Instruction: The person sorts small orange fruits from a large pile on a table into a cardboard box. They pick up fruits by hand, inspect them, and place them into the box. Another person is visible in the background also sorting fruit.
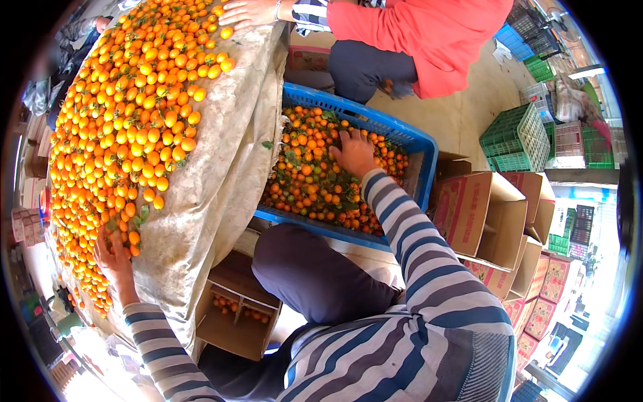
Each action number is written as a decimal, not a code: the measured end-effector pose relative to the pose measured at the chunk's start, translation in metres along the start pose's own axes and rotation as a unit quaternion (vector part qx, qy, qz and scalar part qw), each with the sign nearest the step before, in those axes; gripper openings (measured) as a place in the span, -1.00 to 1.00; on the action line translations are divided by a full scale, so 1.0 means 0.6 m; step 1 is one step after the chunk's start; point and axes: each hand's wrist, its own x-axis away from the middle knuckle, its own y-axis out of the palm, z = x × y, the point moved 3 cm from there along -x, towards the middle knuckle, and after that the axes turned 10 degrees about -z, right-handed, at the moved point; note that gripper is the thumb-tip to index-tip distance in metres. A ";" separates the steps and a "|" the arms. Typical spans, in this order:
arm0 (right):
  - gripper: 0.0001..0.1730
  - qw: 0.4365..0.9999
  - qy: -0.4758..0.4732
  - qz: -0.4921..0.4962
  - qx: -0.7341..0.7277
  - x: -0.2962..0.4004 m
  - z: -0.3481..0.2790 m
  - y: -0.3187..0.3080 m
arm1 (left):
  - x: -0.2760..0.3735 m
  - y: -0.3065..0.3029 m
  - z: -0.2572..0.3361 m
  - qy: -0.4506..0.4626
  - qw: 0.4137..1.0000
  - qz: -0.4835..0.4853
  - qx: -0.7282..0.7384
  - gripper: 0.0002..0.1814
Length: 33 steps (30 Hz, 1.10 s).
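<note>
Orange cherry tomatoes (pixel 145 115) lie in a broad heap on a cloth-covered table (pixel 226 156) to my left. At the heap's near edge, my left hand (pixel 114 259) has its fingers apart, with the fingertips among the tomatoes and a green leaf. My right hand (pixel 356 153) rests with spread fingers on tomatoes inside a blue plastic crate (pixel 341 233). Mixed in that crate are orange and greenish tomatoes (pixel 309 186) with leaves and stems. I see nothing gripped in either hand, though the undersides of both are hidden.
Another person in a red top (pixel 417 45) sits across the crate, with a hand (pixel 246 12) on the cloth. Beside my knee, an open cardboard box (pixel 236 331) holds some tomatoes. Open cartons (pixel 482 216) stand to the right, and a green crate (pixel 517 138) sits beyond.
</note>
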 end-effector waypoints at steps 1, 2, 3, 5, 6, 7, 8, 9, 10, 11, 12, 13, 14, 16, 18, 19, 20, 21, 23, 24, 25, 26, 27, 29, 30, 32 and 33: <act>-0.36 1.000 -0.015 0.006 0.005 0.021 -0.008 0.002 | 0.003 -0.001 0.003 -0.003 1.000 0.000 -0.010 -0.54; -0.39 0.999 -0.027 0.013 0.010 0.047 -0.015 0.003 | 0.003 -0.002 0.008 -0.004 1.000 -0.001 -0.020 -0.54; -0.41 0.999 -0.041 0.019 0.016 0.075 -0.020 0.004 | 0.007 -0.002 0.012 -0.007 1.000 -0.001 -0.028 -0.54; -0.48 0.997 -0.032 -0.073 -0.016 0.140 -0.009 0.032 | 0.008 -0.003 0.004 0.010 0.999 0.008 -0.040 -0.54; -0.50 0.996 -0.044 -0.074 -0.024 0.174 -0.010 0.031 | 0.013 -0.003 0.001 -0.005 1.000 0.002 -0.030 -0.54; -0.52 0.995 -0.057 -0.072 -0.032 0.207 -0.010 0.024 | 0.013 -0.002 0.002 -0.019 1.000 -0.002 -0.021 -0.55; -0.53 0.994 -0.069 -0.073 -0.042 0.228 -0.009 0.015 | 0.011 -0.003 0.007 -0.007 0.999 0.009 -0.034 -0.55; -0.52 0.988 -0.063 -0.132 -0.042 0.237 -0.003 0.008 | 0.011 -0.003 0.004 -0.011 1.000 0.003 -0.026 -0.56; -0.50 0.979 -0.058 -0.190 -0.041 0.245 0.004 -0.001 | 0.010 -0.001 -0.001 -0.014 1.000 -0.002 -0.018 -0.56; -0.49 0.967 -0.054 -0.247 -0.041 0.253 0.010 -0.002 | 0.010 -0.002 -0.006 -0.019 1.000 -0.006 -0.010 -0.56; -0.53 0.978 -0.032 -0.207 0.006 0.256 0.015 -0.007 | 0.007 -0.001 -0.002 -0.021 1.000 -0.007 -0.006 -0.55; -0.57 0.983 -0.039 -0.177 -0.013 0.246 0.018 -0.012 | 0.006 0.000 0.001 -0.024 1.000 -0.008 -0.003 -0.55; -0.60 0.988 -0.046 -0.147 -0.032 0.225 0.022 -0.017 | 0.006 0.000 0.004 -0.028 1.000 -0.008 0.000 -0.55; -0.64 0.990 -0.072 -0.097 -0.072 0.186 0.008 -0.042 | 0.005 0.002 -0.008 -0.033 0.999 -0.020 0.012 -0.54; -0.65 0.986 -0.108 -0.054 -0.113 0.155 -0.027 -0.061 | 0.004 0.002 -0.011 -0.020 1.000 -0.020 -0.003 -0.53; -0.64 0.983 -0.140 -0.044 -0.110 0.152 -0.044 -0.050 | 0.005 0.002 -0.004 -0.006 1.000 -0.014 -0.022 -0.54; -0.63 0.979 -0.172 -0.033 -0.108 0.154 -0.062 -0.033 | 0.005 0.002 0.004 0.009 0.999 -0.008 -0.041 -0.54; -0.62 0.972 -0.207 -0.022 -0.105 0.157 -0.078 -0.021 | 0.006 0.001 0.004 0.019 0.999 0.001 -0.046 -0.56; -0.62 0.968 -0.239 -0.019 -0.077 0.185 -0.113 -0.008 | 0.021 -0.004 -0.005 0.033 0.997 0.017 -0.063 -0.58; -0.62 0.965 -0.255 -0.019 -0.063 0.200 -0.125 -0.001 | 0.029 -0.004 -0.004 0.015 0.997 0.022 -0.068 -0.63; -0.63 0.968 -0.230 -0.069 -0.070 0.208 -0.122 0.009 | 0.030 -0.005 0.011 0.021 0.997 0.017 -0.066 -0.64; -0.63 0.969 -0.205 -0.119 -0.077 0.218 -0.112 0.017 | 0.032 -0.008 0.028 0.027 0.998 0.011 -0.063 -0.65; -0.64 0.966 -0.181 -0.168 -0.082 0.222 -0.100 0.021 | 0.036 -0.011 0.041 0.031 0.998 0.008 -0.061 -0.66; -0.63 0.954 -0.161 -0.237 -0.092 0.226 -0.082 -0.006 | 0.053 -0.021 0.051 0.064 0.996 0.005 -0.060 -0.70; -0.63 0.946 -0.149 -0.271 -0.098 0.230 -0.075 -0.021 | 0.066 -0.023 0.054 0.095 0.993 0.016 -0.067 -0.71; -0.62 0.936 -0.143 -0.322 -0.027 0.231 -0.058 -0.041 | 0.089 -0.030 0.056 0.105 0.992 0.029 -0.070 -0.73; -0.62 0.928 -0.137 -0.346 0.008 0.232 -0.050 -0.048 | 0.102 -0.031 0.055 0.090 0.994 0.021 -0.061 -0.73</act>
